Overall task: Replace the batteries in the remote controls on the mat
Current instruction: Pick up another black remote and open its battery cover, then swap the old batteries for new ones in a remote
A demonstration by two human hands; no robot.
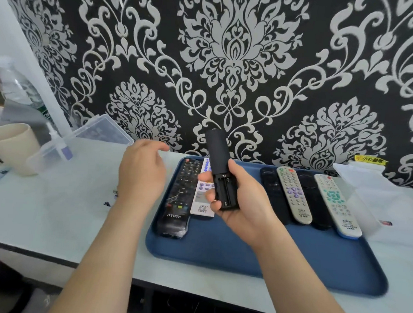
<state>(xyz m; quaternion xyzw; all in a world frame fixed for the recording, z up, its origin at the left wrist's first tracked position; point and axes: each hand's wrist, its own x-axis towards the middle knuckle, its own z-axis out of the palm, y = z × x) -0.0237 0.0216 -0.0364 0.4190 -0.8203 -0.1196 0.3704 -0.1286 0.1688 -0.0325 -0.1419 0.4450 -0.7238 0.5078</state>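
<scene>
Black remote (217,154) in right hand (245,203)

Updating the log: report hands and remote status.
Left hand open, empty, over table. Right hand grips black remote, battery bay uncovered, looks empty. Nothing in the way.

Home rm; damask wallpaper (232,50), cup (12,146), water bottle (15,86) on table (54,208)

The scene is viewed from a single wide-angle camera worn on the head, aimed forward and down across a pale table (54,208) toward a patterned wall (229,61). The left hand (141,174) and right hand (241,201), the latter gripping a black remote (219,152), are framed near the lens at centre, above a blue mat (208,242). Lines are bowed at the edges.
</scene>
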